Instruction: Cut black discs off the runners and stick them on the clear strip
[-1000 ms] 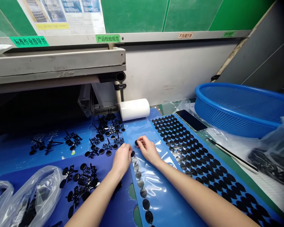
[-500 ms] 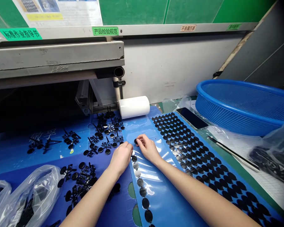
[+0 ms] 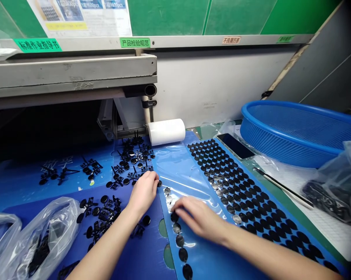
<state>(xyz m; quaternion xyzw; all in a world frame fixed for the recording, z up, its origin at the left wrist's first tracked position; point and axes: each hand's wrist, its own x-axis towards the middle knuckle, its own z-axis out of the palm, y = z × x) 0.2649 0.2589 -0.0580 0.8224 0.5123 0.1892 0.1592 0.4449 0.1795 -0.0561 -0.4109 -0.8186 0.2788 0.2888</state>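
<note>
Where a single line of black discs [image 3: 183, 254] runs toward me along the clear film [image 3: 178, 157], on the near side of the white roll [image 3: 167, 132], my right hand [image 3: 197, 217] leans over from the right, its bent fingertips at one disc [image 3: 174, 217] partway down; I cannot tell whether they pinch it or merely touch it; my left hand [image 3: 144, 190], nearer me than the roll and a little to its left, has its fingers curled, with another black disc [image 3: 159, 183] right at their tips; whether they grip it I cannot tell, since the back of the hand hides most of them; to the right of the roll and stretching toward me lie many close rows of black discs [image 3: 250, 203]; left of the roll, beginning just beside it, are scattered branched black parts [image 3: 131, 153], and farther to its left, much nearer me, an open plastic bag [image 3: 66, 221] with dark pieces inside; well to the right of the roll I see a phone [image 3: 236, 146], then a blue basket [image 3: 269, 142] beyond it, and, nearer me than both, a thin black-and-white stick [image 3: 280, 185]; behind the roll stands a white panel [image 3: 204, 89], with a green board [image 3: 169, 17] above it.
</note>
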